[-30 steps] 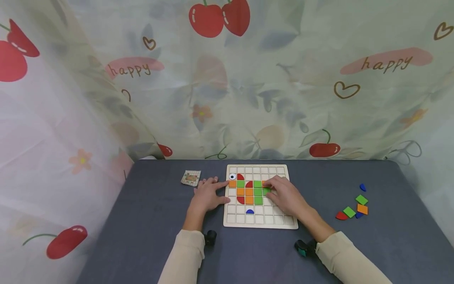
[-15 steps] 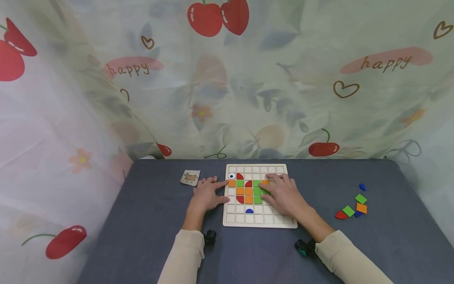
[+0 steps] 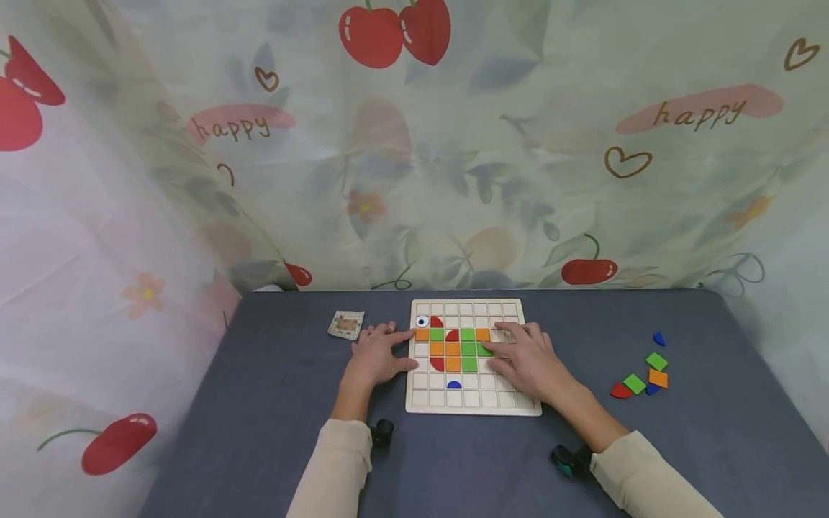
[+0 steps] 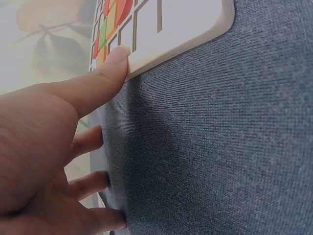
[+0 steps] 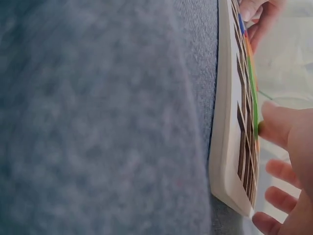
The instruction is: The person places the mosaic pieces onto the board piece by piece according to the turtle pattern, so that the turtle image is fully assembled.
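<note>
A pale pegless grid board [image 3: 473, 411] lies on the table, its cells partly filled with orange, green and red tiles and a white eye tile [image 3: 422, 321]. My left hand [image 3: 376, 354] rests at the board's left side; in the left wrist view its thumb [image 4: 117, 55] presses on the rim. Over the right half of the board is my right hand [image 3: 531, 360], fingers extended and holding nothing. Its index fingertip meets a green tile [image 3: 483, 351], partly covered, just below an orange tile [image 3: 483, 334]. A blue half-round piece [image 3: 454, 385] sits lower on the board.
To the right lie loose pieces: green tiles [image 3: 656, 361], an orange tile [image 3: 658, 378], a red piece [image 3: 621, 391] and blue pieces [image 3: 658, 339]. A small patterned card [image 3: 346, 325] lies left of the board. A printed curtain [image 3: 447, 216] hangs behind the table.
My right hand has shifted from the orange tile across the green ones, then back right to the green tile below, uncovering the orange tile. The left hand keeps its place.
</note>
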A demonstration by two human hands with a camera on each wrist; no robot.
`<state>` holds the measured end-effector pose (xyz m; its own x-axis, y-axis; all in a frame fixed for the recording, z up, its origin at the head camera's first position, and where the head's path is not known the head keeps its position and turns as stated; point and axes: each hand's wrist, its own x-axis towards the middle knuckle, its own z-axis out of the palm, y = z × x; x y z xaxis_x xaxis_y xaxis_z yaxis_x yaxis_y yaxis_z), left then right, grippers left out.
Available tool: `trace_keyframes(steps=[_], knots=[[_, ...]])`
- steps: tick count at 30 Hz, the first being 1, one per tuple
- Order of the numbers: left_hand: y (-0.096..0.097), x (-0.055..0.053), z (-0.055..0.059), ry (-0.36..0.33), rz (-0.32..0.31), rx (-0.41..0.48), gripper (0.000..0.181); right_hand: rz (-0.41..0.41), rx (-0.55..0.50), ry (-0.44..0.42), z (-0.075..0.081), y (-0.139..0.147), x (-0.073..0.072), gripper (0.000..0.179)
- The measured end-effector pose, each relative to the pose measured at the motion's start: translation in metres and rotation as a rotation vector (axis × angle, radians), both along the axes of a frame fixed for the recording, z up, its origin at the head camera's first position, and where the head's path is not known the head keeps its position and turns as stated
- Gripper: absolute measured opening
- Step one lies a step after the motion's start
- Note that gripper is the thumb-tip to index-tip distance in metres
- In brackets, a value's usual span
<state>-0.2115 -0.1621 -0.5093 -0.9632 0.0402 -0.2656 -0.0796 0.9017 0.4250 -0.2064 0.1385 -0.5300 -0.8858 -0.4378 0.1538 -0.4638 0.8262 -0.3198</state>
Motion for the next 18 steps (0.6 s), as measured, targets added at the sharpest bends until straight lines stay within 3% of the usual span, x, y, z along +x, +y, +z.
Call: trace_keyframes(steps=[7, 13, 18], knots=[[0.0, 0.0, -0.002, 0.015, -0.006, 0.006, 0.067, -0.015, 0.066, 0.011, 0.004, 0.007, 0.004, 0.057], [0.0, 0.001, -0.002, 0.016, -0.003, 0.008, 0.067, -0.094, 0.117, -0.011, 0.012, 0.03, 0.009, 0.074], [0.001, 0.001, -0.001, 0.016, -0.002, 0.003, 0.067, -0.151, 0.146, -0.027, 0.005, 0.054, 0.011, 0.082]])
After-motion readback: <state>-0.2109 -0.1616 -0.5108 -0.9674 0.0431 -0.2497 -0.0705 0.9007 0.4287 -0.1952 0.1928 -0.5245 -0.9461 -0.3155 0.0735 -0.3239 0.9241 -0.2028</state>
